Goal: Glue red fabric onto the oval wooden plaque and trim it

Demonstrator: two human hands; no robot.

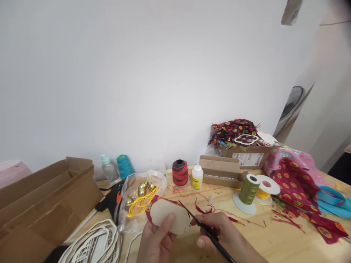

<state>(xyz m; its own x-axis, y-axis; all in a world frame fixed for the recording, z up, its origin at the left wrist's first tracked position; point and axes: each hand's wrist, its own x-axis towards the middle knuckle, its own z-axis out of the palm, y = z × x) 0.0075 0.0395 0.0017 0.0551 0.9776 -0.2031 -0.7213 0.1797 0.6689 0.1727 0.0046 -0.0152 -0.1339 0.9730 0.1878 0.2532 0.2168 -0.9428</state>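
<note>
My left hand (160, 235) grips a beige card shape (170, 215) with rounded edges, its thumb pressed flat on the front. Dark red patterned fabric (150, 209) shows behind the card along its upper left edge. In my right hand (216, 228) is a pair of black scissors (210, 233), with fingers closed round it. The slim tip lies at the card's upper right edge; whether the blades are apart I cannot make out. Thin red fabric scraps (203, 210) lie on the table beyond my right hand.
Behind my hands stand a red thread cone (180, 172), a white glue bottle (196, 178) and a green thread spool (249, 190). Left are a cardboard box (55, 204), a plastic bag with gold bells (142, 190) and stacked cutout frames (93, 244). Red fabric (296, 182) lies right.
</note>
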